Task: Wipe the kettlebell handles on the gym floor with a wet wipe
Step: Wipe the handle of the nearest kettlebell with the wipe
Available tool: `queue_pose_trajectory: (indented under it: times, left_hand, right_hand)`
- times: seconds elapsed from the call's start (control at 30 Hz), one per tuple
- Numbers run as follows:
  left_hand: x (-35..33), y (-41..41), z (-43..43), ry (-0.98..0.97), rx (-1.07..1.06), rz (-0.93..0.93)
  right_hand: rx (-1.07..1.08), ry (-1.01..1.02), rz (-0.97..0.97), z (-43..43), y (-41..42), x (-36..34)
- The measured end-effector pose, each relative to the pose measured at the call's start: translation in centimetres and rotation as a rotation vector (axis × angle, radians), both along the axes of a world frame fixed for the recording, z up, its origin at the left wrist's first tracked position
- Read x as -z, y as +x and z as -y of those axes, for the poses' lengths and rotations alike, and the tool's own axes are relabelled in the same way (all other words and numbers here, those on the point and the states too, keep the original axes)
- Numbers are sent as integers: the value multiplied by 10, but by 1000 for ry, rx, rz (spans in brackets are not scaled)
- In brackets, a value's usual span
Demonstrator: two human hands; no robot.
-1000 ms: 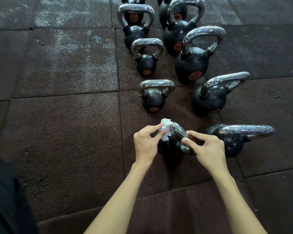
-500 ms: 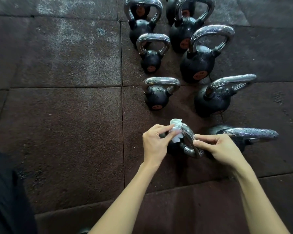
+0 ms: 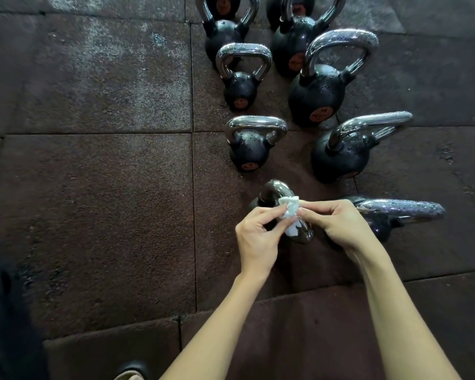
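In the head view, the wet wipe (image 3: 290,215) is pinched from both sides: by the fingertips of the left hand (image 3: 255,237) and by the thumb and forefinger of the right hand (image 3: 340,226). The hands are drawn together over the chrome handle (image 3: 277,191) of the nearest kettlebell (image 3: 258,202), which stands on the gym floor (image 3: 107,215).

The wipe is bunched small, so much of the handle could be missed. On smooth chrome it could also be slid off or dropped. The right knuckles could be knocked against the neighbouring kettlebell (image 3: 395,212) just beside them.

The nearest kettlebell's body is largely hidden under the hands. Whether the wipe is wrapped round the handle or only laid against it cannot be told. The farthest kettlebells (image 3: 228,23) are cut off at the top edge, and a shoe (image 3: 132,371) at the bottom edge.
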State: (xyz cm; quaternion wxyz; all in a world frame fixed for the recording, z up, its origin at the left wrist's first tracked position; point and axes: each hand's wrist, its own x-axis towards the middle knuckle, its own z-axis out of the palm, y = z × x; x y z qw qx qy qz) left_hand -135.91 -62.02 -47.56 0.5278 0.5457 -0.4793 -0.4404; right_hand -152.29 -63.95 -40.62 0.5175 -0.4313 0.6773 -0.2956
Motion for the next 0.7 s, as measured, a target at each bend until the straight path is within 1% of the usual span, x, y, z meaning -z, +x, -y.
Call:
queue_pose_trajectory:
  times: [0.13,0.2,0.37,0.57,0.7]
  left_hand:
    - [5,8,16,3,-20,-29]
    - [8,6,6,6,-21,-45]
    - [20,-7,-27,16,72,-79]
    - [27,-11,-30,-89,-36,93]
    - [49,-7,-35,-100,43,253]
  right_hand:
    - [36,26,37,9,4,0]
    - [41,44,43,13,7,1]
    - [35,97,10,20,8,-5]
    - [17,103,10,24,13,-5]
    - [7,96,1,23,14,-4]
